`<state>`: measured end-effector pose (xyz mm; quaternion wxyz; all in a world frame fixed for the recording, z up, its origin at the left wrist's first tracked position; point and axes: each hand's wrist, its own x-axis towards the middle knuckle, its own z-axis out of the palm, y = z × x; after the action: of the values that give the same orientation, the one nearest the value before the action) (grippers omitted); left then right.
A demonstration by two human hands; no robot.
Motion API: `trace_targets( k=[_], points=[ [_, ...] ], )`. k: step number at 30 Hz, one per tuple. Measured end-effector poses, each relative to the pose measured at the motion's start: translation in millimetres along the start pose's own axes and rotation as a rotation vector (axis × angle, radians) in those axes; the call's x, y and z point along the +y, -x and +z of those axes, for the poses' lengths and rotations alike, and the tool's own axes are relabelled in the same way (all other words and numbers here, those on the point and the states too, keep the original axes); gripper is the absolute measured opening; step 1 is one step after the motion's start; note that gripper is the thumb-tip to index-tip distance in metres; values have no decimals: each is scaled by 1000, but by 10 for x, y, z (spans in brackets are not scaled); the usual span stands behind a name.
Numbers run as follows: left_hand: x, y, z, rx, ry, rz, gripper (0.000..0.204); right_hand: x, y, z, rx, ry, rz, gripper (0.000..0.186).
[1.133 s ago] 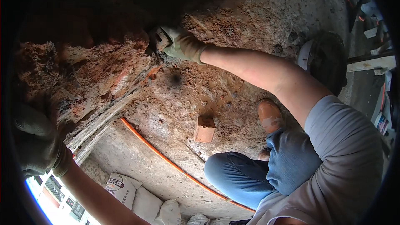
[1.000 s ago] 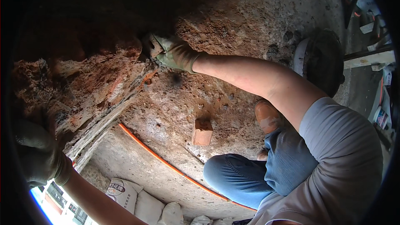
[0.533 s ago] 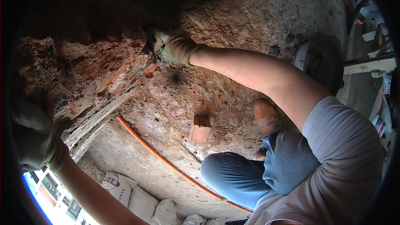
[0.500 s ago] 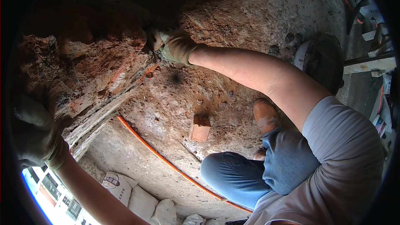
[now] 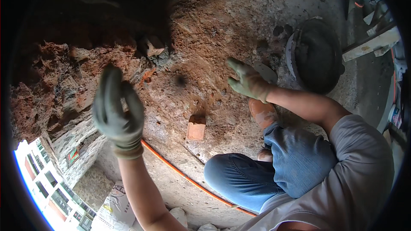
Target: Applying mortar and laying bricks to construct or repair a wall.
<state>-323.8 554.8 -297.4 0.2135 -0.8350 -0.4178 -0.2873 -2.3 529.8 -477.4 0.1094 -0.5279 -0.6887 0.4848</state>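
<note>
My left hand, in a pale greenish work glove, is raised before the rough broken base of a reddish wall. Its fingers are stretched out, thumb apart, and nothing shows in them. My right hand, gloved alike, hovers over the dirt with thumb and fingers apart, holding nothing I can see. Close beside it lies a flat grey piece resembling a trowel blade, partly hidden. A brick piece sits at the wall's foot in grey mortar. Another brick rests on the ground before me.
Right of my right hand stands a round bucket with dark grey mortar. An orange hose crosses the ground near my knee. White sacks lie at lower left. Boards are on the far right.
My right hand has left the brick piece at the wall's foot and moved right, toward the bucket. My left hand has come rightward and up from the far left edge.
</note>
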Motion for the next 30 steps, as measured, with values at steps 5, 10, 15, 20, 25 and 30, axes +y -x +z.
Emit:
trace_targets(
  k=[5,10,15,20,25,30],
  points=[
    [387,657,922,-761,-129,-641,65,833,1185,-164,122,572,102,73],
    [182,950,1450,-882,-243,-926,72,1677,1725,159,18,670,353,80],
    [83,612,1953,-822,-127,-908,70,3078,1368,555,51,985,984,57],
    [-54,901,1503,-876,-152,-931,68,912,1286,-26,130,-341,353,36],
    [-65,779,1422,-945,-194,-868,67,-27,183,-269,-202,-907,119,42],
    [-39,695,1488,-1112,-207,-903,70,-608,-697,-91,-226,-1082,105,45]
  ],
)
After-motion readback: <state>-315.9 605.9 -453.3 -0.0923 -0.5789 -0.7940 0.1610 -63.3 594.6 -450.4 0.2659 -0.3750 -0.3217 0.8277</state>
